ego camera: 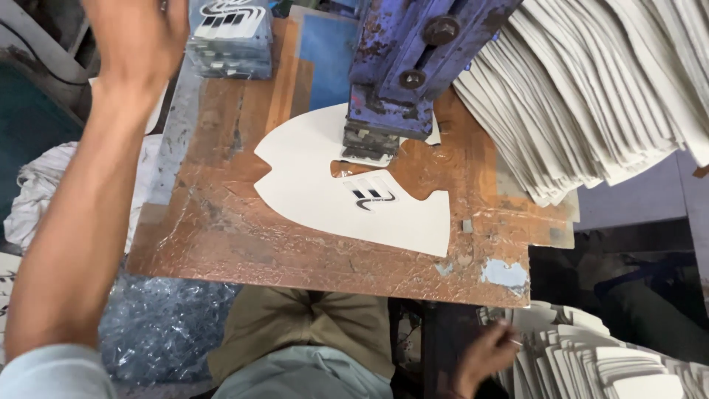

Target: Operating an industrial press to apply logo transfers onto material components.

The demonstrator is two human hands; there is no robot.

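A white curved cut piece (pixel 325 185) with a black stamped mark lies flat on the brown taped work board (pixel 244 244). The blue press head (pixel 402 66) stands over its far edge. My left hand (pixel 136 37) is raised at the top left, above the board, fingers apart and holding nothing. My right hand (pixel 484 358) is low at the bottom right, below the board's edge, touching a stack of white cut pieces (pixel 591 362); whether it grips one is unclear.
A large fanned pile of white pieces (pixel 591 89) overhangs the board at the upper right. A stack of printed labels (pixel 230 37) sits at the top. Clear plastic wrap (pixel 159 325) and white cloth (pixel 37 192) lie at left.
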